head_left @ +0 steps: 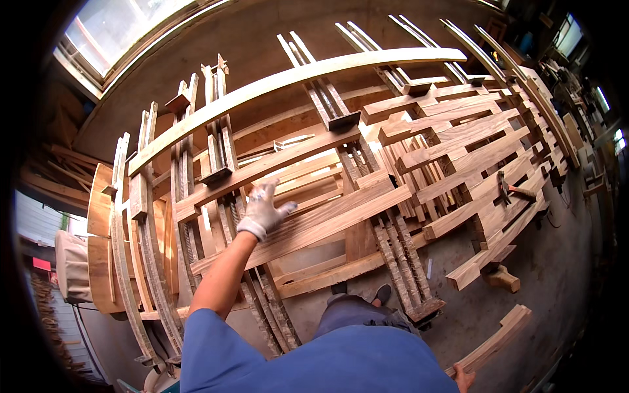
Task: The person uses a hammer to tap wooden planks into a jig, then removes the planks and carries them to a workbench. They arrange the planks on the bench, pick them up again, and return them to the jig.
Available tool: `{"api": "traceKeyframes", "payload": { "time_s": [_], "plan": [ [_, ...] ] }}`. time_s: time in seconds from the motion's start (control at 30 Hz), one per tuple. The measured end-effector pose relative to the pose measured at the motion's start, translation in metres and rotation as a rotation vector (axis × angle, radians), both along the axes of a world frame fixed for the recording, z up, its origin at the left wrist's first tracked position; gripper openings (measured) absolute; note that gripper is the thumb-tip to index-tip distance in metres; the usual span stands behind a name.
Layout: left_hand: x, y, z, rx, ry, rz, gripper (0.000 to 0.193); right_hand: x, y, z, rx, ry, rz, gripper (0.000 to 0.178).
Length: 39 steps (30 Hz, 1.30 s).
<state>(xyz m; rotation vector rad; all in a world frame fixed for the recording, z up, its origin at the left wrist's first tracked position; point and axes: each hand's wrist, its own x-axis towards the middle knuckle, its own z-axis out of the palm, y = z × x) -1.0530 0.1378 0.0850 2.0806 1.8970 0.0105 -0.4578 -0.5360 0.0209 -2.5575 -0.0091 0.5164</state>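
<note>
My left hand (264,213), in a whitish work glove, is over the far edge of some wide wooden boards (327,219) that lie across the clamp bars. Its thumb and fingers are apart with nothing between them; whether the palm touches the wood I cannot tell. At the lower right, my bare right hand (464,380) grips the near end of a notched wooden rail (496,339), which slants away over the floor. Only part of that hand shows. Behind the left hand, a narrower wooden beam (275,164) runs across the same clamps.
Long bar clamps (401,265) stand in a leaning row, crossed by a long pale beam (295,75). To the right lie several notched timbers (472,154) with a hammer (506,188) on them. A covered bulky object (72,265) stands at the left.
</note>
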Motion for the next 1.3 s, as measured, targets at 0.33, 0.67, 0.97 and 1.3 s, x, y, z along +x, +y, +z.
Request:
{"api": "traceKeyframes", "payload": {
  "time_s": [0.33,0.67,0.97,1.3],
  "plan": [
    [-0.05,0.117,-0.029,0.018,0.258,0.033,0.063,-0.11,0.034,-0.029,-0.394,0.369,0.052,0.088],
    [-0.019,0.019,0.03,0.103,0.104,-0.185,0.06,-0.111,-0.019,-0.117,-0.291,0.412,0.162,0.09],
    [0.035,-0.073,0.018,0.052,0.016,-0.25,0.059,-0.108,0.035,-0.087,-0.196,0.528,0.048,0.092],
    [0.05,-0.103,0.024,0.167,0.197,-0.299,0.133,-0.12,0.087,-0.018,-0.432,0.55,0.162,0.111]
  ]
}}
